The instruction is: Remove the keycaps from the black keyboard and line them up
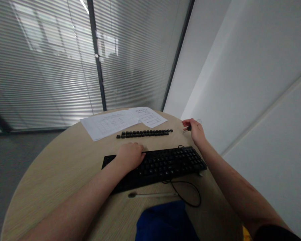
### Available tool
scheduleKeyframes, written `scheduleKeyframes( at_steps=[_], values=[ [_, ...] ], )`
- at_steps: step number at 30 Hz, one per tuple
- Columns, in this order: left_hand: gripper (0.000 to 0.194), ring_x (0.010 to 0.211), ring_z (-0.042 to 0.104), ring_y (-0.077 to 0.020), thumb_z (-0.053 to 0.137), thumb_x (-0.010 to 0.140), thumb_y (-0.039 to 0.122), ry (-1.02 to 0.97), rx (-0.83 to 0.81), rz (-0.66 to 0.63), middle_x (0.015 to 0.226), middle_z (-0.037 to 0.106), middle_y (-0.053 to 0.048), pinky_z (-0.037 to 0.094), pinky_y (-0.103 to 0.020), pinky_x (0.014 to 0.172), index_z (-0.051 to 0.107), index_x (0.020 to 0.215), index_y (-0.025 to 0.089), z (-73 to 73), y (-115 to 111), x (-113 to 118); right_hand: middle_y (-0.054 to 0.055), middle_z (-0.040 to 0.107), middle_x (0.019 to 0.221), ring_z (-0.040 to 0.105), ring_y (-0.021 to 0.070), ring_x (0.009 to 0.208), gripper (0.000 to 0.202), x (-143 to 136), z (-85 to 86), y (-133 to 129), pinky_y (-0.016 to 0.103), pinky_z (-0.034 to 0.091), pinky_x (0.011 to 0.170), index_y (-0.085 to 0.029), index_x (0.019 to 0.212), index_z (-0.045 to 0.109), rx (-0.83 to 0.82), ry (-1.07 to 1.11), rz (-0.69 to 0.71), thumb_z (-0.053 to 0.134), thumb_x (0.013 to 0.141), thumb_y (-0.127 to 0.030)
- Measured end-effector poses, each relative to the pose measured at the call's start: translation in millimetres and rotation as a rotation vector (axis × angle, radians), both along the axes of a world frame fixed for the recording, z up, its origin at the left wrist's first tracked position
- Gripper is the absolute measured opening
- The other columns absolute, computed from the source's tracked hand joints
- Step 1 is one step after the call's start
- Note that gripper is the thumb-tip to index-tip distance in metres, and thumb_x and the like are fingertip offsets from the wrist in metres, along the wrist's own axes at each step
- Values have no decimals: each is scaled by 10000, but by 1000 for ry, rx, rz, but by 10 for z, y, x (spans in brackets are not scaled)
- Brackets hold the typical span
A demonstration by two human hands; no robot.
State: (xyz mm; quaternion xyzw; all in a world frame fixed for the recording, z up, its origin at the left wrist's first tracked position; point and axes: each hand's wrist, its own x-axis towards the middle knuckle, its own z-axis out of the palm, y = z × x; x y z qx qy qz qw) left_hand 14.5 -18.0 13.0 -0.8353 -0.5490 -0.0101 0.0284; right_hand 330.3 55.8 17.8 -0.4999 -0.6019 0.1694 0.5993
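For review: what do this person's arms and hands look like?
The left arm is bare as far as it shows; the right arm is bare up to a dark sleeve. Neither the left hand nor the right hand is gloved; no watch or bracelet shows.

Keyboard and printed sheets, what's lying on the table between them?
In the head view, rows of loose black keycaps lie between the keyboard and the printed sheets; the left hand overlaps the keyboard's far edge.

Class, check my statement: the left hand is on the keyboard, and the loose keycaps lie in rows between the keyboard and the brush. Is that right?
Not quite: the head view shows the loose keycaps in rows between the keyboard and the papers, not the brush. The left hand is indeed on the keyboard.
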Motion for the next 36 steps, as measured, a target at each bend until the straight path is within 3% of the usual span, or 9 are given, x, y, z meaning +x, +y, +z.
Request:
scheduleKeyframes(
  at_steps=[4,7,11,14,19,25,30,36],
  values=[
    [307,934,696,-309,471,933,338,-12,-6,-75,989,738,-140,537,-410,773,733,980,185,-46,28,-3,-14,483,549,473,122,476,604,69,-84,-282,251,464,468,-192,788,687,-107,273,104,382,907,-699],
    [312,941,690,-296,447,940,301,-23,-22,-119,1012,739,-116,528,-397,778,727,1050,219,-66,39,-9,-73,328,438,365,102,368,566,101,-208,-373,235,405,395,-204,788,643,-182,390,141,396,905,-699],
    [322,958,682,-278,443,950,307,-34,-35,-125,1024,736,-100,514,-381,818,726,1089,239,-74,61,-21,-61,501,524,484,99,416,416,137,-322,-386,215,430,397,-215,893,613,-223,439,175,601,846,-628],
    [326,940,679,-268,444,956,319,-35,-52,-130,1012,734,-96,507,-369,825,727,1095,238,-73,77,-33,-47,619,677,602,116,525,423,103,-342,-407,234,509,469,-235,1034,595,-292,400,326,768,755,-502],
    [329,971,669,-246,437,959,288,-63,-66,-175,1040,724,-89,497,-347,882,711,1130,222,-79,96,-51,5,676,774,663,142,631,399,-55,-356,-479,282,555,579,-216,1057,598,-363,204,506,694,818,-520],
    [383,1030,652,-240,423,945,214,-107,-88,-251,1132,698,-77,482,-344,933,682,1223,255,-104,137,-88,12,678,749,621,128,621,349,56,-391,-392,247,494,554,-208,999,596,-251,10,317,639,852,-521],
    [394,1016,665,-242,424,933,195,-99,-109,-240,1145,694,-79,487,-344,927,699,1208,259,-63,135,-105,-14,637,689,578,115,543,329,279,-366,-280,224,431,474,-216,930,554,-246,290,153,624,811,-515],
    [416,1055,667,-258,417,931,212,-71,-107,-213,1137,728,-87,488,-364,951,687,1244,249,-41,116,-100,-33,595,656,556,112,510,296,243,-420,-273,210,384,425,-217,915,545,-236,393,146,590,801,-487]
  ],
)
